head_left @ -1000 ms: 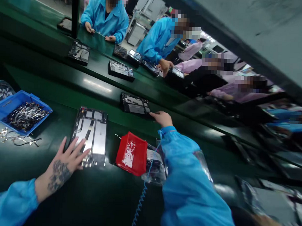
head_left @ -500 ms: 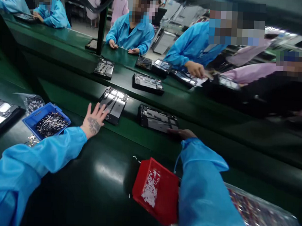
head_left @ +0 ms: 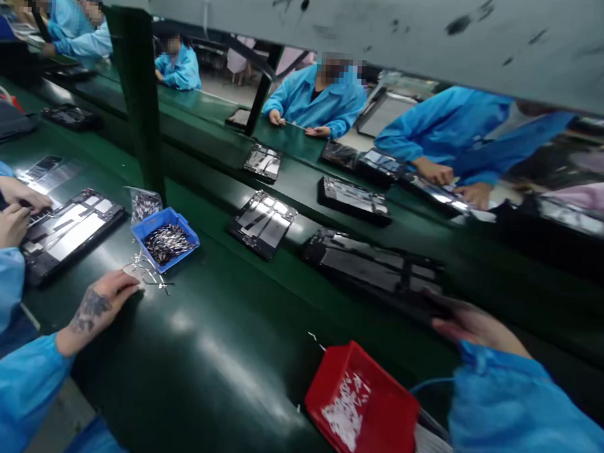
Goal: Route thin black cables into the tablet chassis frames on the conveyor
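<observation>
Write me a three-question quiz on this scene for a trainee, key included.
1. True or false: the camera wearer's left hand is outside the blue bin.
2. Choose: what colour are the small pieces in the red bin? A) black B) white C) green
3. Fill the gap: the hand at the end of the dark device nearest the red bin is the wearer's ____ hand.

Key: 1. True. 2. B. 3. Right.
</observation>
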{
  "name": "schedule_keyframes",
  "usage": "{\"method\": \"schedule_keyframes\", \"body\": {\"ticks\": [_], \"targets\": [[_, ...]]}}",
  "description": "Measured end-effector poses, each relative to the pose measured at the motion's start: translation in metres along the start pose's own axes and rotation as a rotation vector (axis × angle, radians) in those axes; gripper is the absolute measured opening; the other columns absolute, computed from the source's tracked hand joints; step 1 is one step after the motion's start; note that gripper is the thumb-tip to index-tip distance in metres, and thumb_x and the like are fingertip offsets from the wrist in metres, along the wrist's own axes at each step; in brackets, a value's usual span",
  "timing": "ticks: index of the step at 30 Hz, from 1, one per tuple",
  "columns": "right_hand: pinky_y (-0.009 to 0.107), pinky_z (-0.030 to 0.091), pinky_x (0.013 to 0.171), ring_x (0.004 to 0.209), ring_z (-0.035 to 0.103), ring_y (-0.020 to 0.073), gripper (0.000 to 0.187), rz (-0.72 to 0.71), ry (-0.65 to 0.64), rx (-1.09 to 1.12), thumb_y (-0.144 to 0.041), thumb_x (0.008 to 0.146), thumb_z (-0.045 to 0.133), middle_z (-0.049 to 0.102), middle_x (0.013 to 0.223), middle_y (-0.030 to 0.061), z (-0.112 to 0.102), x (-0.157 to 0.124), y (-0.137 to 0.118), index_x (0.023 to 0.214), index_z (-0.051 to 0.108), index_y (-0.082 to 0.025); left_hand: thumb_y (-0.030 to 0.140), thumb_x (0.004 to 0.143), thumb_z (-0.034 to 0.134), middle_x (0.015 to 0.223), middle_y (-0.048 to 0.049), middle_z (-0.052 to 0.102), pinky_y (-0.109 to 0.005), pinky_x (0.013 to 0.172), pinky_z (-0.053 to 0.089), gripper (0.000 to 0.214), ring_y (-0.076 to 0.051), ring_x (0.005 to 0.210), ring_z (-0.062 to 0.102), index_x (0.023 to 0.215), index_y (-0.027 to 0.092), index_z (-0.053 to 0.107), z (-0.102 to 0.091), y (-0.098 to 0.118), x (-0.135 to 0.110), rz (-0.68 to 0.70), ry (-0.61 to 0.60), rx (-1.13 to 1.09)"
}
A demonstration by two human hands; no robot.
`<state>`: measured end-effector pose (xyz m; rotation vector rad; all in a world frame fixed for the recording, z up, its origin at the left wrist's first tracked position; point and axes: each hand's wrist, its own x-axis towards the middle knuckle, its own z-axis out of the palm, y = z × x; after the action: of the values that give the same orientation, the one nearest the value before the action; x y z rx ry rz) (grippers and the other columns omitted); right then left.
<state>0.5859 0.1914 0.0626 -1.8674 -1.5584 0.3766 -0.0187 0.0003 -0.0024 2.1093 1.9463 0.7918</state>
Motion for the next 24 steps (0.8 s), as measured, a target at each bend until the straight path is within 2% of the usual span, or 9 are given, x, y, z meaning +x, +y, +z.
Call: {"method": "schedule_keyframes", "body": {"ticks": [3, 5, 6, 7, 11, 14, 18, 21, 24], "targets": [[0.039, 0.045, 0.05, 0.048, 0.06, 0.0187, 0.033, 0.428, -0.189, 0.204, -0.036, 0.086, 0.053, 0.068, 0.072, 0.0191, -0.003, -0.018, -0.024, 0.059, 0.062, -0.019, 0.033, 0.091, 0.046, 0.09, -0.0045, 0.068, -0.03, 0.078, 0.051, 0.024, -0.019, 0.086, 0.063, 0.09, 0.02, 0.067, -0.001, -0.039, 0.007, -0.024, -0.054, 0.002], [0.039, 0.05, 0.058, 0.059, 0.065, 0.0204, 0.014, 0.605, -0.298, 0.371, -0.029, 0.081, 0.057, 0.07, 0.086, 0.0182, -0.006, -0.035, -0.046, 0.071, 0.064, -0.021, 0.03, 0.091, 0.046, 0.093, -0.0057, 0.067, -0.032, 0.08, 0.048, 0.024, -0.02, 0.089, 0.06, 0.091, 0.02, 0.068, 0.005, -0.051, 0.015, 0.041, -0.108, 0.039], [0.039, 0.052, 0.063, 0.065, 0.067, 0.0212, 0.007, 0.606, -0.342, 0.422, -0.027, 0.078, 0.06, 0.071, 0.091, 0.0169, -0.007, -0.045, -0.058, 0.077, 0.064, -0.022, 0.028, 0.09, 0.047, 0.093, -0.0059, 0.066, -0.032, 0.08, 0.047, 0.024, -0.021, 0.088, 0.058, 0.092, 0.02, 0.069, 0.008, -0.055, 0.019, 0.065, -0.129, 0.055], [0.039, 0.054, 0.067, 0.071, 0.069, 0.0225, 0.007, 0.579, -0.404, 0.455, -0.027, 0.076, 0.062, 0.071, 0.094, 0.0159, -0.006, -0.054, -0.071, 0.082, 0.064, -0.023, 0.027, 0.089, 0.048, 0.092, -0.0057, 0.066, -0.033, 0.079, 0.046, 0.022, -0.021, 0.087, 0.057, 0.091, 0.021, 0.07, 0.012, -0.058, 0.023, 0.08, -0.144, 0.064], [0.039, 0.053, 0.083, 0.09, 0.069, 0.0272, 0.03, 0.441, -0.79, 0.544, -0.032, 0.073, 0.069, 0.07, 0.103, 0.0136, 0.01, -0.082, -0.117, 0.1, 0.063, -0.02, 0.024, 0.085, 0.054, 0.091, -0.004, 0.066, -0.033, 0.075, 0.042, 0.018, -0.021, 0.084, 0.053, 0.089, 0.025, 0.071, 0.018, -0.065, 0.035, 0.119, -0.174, 0.07], [0.037, 0.052, 0.086, 0.091, 0.069, 0.0257, 0.043, 0.396, -1.014, 0.553, -0.031, 0.07, 0.074, 0.07, 0.104, 0.0114, 0.035, -0.089, -0.139, 0.108, 0.061, -0.017, 0.024, 0.084, 0.056, 0.092, -0.0037, 0.065, -0.032, 0.076, 0.04, 0.016, -0.021, 0.086, 0.052, 0.089, 0.025, 0.071, 0.019, -0.067, 0.041, 0.152, -0.203, 0.067], [0.035, 0.053, 0.083, 0.083, 0.068, 0.0214, 0.05, 0.346, -1.27, 0.457, -0.035, 0.063, 0.08, 0.071, 0.096, 0.0091, 0.082, -0.094, -0.146, 0.104, 0.06, -0.014, 0.024, 0.083, 0.056, 0.091, -0.0032, 0.065, -0.032, 0.076, 0.039, 0.015, -0.021, 0.087, 0.052, 0.087, 0.025, 0.07, 0.019, -0.068, 0.046, 0.186, -0.239, 0.066], [0.034, 0.053, 0.08, 0.083, 0.067, 0.0204, 0.054, 0.288, -1.347, 0.304, -0.045, 0.059, 0.079, 0.07, 0.095, 0.0076, 0.116, -0.098, -0.141, 0.099, 0.061, -0.014, 0.026, 0.085, 0.054, 0.087, -0.0029, 0.064, -0.031, 0.073, 0.039, 0.014, -0.021, 0.086, 0.052, 0.08, 0.022, 0.067, 0.018, -0.068, 0.049, 0.214, -0.26, 0.071], [0.033, 0.053, 0.076, 0.078, 0.066, 0.0202, 0.05, 0.254, -1.314, 0.153, -0.047, 0.055, 0.079, 0.069, 0.084, 0.0055, 0.141, -0.1, -0.131, 0.089, 0.063, -0.014, 0.028, 0.088, 0.051, 0.084, -0.0028, 0.063, -0.029, 0.072, 0.038, 0.018, -0.02, 0.083, 0.052, 0.076, 0.02, 0.063, 0.014, -0.064, 0.048, 0.249, -0.266, 0.081]]}}
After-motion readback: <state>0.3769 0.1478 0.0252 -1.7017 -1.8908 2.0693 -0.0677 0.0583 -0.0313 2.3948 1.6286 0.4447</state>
